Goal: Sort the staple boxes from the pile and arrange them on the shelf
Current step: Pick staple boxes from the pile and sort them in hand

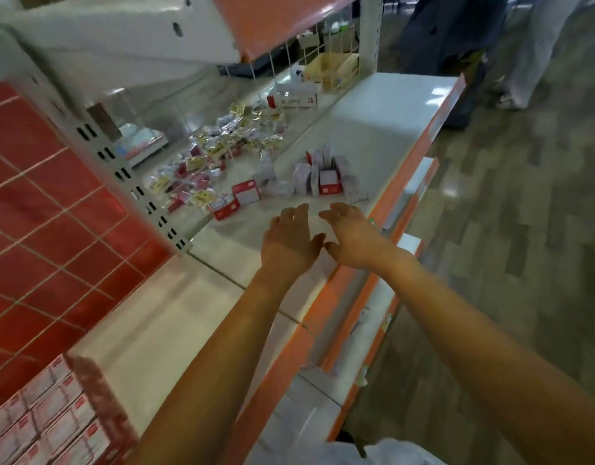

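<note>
A loose pile of small red-and-white staple boxes (pixel 318 174) lies on the white shelf (pixel 383 129), with two more boxes (pixel 234 201) a little to its left. Neat rows of the same boxes (pixel 44 424) stand stacked at the shelf's near left end. My left hand (pixel 289 238) and my right hand (pixel 351 234) hover side by side over the shelf just short of the pile, fingers spread and holding nothing.
A heap of small yellow-and-clear packets (pixel 222 149) lies behind the boxes against the shelf back. Larger white-and-red cartons (pixel 294 97) and a wire basket (pixel 329 70) sit at the far end. A person (pixel 457 55) stands in the aisle beyond. An orange shelf (pixel 272 18) hangs overhead.
</note>
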The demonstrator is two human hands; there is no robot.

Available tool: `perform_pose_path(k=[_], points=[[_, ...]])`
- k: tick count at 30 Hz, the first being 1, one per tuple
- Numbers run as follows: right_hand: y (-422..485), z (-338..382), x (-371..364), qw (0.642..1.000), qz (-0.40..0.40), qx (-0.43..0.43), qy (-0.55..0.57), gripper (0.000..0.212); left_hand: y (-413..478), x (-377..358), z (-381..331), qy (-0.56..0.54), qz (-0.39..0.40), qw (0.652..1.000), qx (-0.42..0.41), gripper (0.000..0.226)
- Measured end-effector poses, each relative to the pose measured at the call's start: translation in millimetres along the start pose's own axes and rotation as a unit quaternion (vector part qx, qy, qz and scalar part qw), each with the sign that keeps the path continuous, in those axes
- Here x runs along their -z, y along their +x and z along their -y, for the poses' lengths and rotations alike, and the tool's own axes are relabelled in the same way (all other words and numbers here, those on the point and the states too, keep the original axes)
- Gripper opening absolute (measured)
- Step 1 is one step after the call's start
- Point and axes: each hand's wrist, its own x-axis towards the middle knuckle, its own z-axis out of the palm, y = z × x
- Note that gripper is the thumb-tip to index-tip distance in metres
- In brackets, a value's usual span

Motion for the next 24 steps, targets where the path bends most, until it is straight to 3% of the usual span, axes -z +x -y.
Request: perform_pose_path(k=[5, 9, 14, 17, 20, 24], points=[[41.5, -34.7, 7.5, 1.0, -0.023, -0.015, 0.005, 0.05, 46.4, -6.2, -3.6, -0.013, -0.034, 0.999, 0.008, 0.065], [66.8, -62.3, 20.3, 0.995, -0.079, -0.063, 0.026, 0.042, 71.9, -6.6, -16.4, 0.01, -0.08, 0.997, 0.018, 0.047], [96.2, -87.0, 31.9, 0.992, -0.045, -0.114, 0.026, 0.06, 107.0, -21.5, -44.4, -0.038, -0.081, 0.995, 0.042, 0.027], [113.7, -96.4, 26.1, 0.997, 0.004, -0.079, -0.013, 0.057, 126.8, -34.9, -57.2, 0.008, -0.068, 0.992, 0.102, 0.038], [122.5, -102.3, 25.8, 0.998, 0.034, -0.022, -0.056, 0.044, 139.9, -42.6, -62.5, 0.055, -0.083, 0.98, 0.173, 0.035], [129.4, -111.9, 31.8, 0.996, 0.071, 0.029, -0.039, 0.032, 147.0, -48.6, -65.5, 0.091, -0.073, 0.973, 0.199, 0.042]])
